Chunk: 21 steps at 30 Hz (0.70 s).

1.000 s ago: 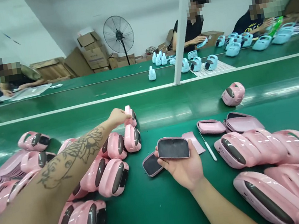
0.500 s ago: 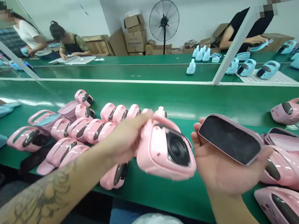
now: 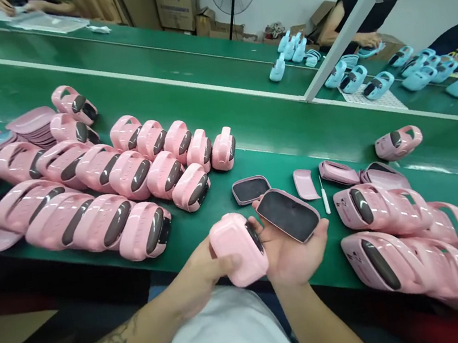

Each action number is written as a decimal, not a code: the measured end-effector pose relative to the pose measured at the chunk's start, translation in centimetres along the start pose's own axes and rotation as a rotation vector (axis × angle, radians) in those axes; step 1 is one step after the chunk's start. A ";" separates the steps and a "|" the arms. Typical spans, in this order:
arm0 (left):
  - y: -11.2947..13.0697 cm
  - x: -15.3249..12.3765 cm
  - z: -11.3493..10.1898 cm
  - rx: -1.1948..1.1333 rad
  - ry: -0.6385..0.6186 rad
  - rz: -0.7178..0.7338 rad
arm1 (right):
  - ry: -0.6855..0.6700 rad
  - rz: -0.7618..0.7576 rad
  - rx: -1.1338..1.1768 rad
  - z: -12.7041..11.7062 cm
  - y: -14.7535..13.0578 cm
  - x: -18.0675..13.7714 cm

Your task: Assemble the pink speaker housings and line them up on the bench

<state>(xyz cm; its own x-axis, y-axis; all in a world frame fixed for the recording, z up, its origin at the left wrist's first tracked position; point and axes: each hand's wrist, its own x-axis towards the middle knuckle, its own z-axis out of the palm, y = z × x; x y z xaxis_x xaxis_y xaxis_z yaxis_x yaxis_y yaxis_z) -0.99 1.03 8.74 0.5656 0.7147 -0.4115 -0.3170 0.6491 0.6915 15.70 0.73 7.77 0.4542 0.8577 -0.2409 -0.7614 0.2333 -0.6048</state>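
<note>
My left hand is closed around a pink plastic housing with a dark glossy panel, its smooth rounded end turned up. Close beside it, my right hand lies palm up, with its fingers and thumb around a pink cover whose dark lining faces upward. The two parts are near each other; whether they touch I cannot tell. Just beyond my right hand, another dark-lined cover rests on the green bench. A small curved pink panel and a white-handled tool lie to its right.
Rows of pink housings with handles fill the left side. More pink housings stand at the right, near stacked covers. A white rail crosses behind. Beyond it are blue housings and a co-worker's hand.
The view has tipped down and turned. My left hand has drawn the pink housing nearer my body and rolled it, so its speaker-like round face no longer shows. My right hand still holds the cover.
</note>
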 end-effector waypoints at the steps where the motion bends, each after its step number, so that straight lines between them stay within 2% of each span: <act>1: -0.2 0.1 -0.3 0.006 0.068 -0.008 | -0.044 0.008 -0.011 -0.3 0.3 -0.1; 3: -0.1 0.3 -1.0 0.017 0.133 -0.031 | -0.188 -0.004 -0.079 -1.3 0.6 -0.2; 8: 1.1 0.4 -2.3 0.072 0.069 -0.082 | -0.584 -0.099 -0.567 -4.8 0.7 0.0; 11: 1.4 0.6 -2.6 0.062 0.059 -0.109 | -0.776 -0.193 -0.822 -6.2 0.5 0.5; 16: 1.2 0.9 -2.7 0.074 0.070 -0.095 | -0.902 -0.358 -1.046 -6.8 0.1 1.0; 21: 1.0 1.1 -2.7 0.214 0.039 -0.011 | -0.963 -0.434 -1.170 -6.4 -0.1 0.4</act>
<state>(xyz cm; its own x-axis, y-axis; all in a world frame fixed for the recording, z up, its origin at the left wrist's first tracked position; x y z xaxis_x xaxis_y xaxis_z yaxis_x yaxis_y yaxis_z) -2.69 3.16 7.38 0.5368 0.7204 -0.4392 -0.1397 0.5893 0.7958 18.88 -1.85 2.90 -0.2664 0.8864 0.3785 0.3161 0.4513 -0.8345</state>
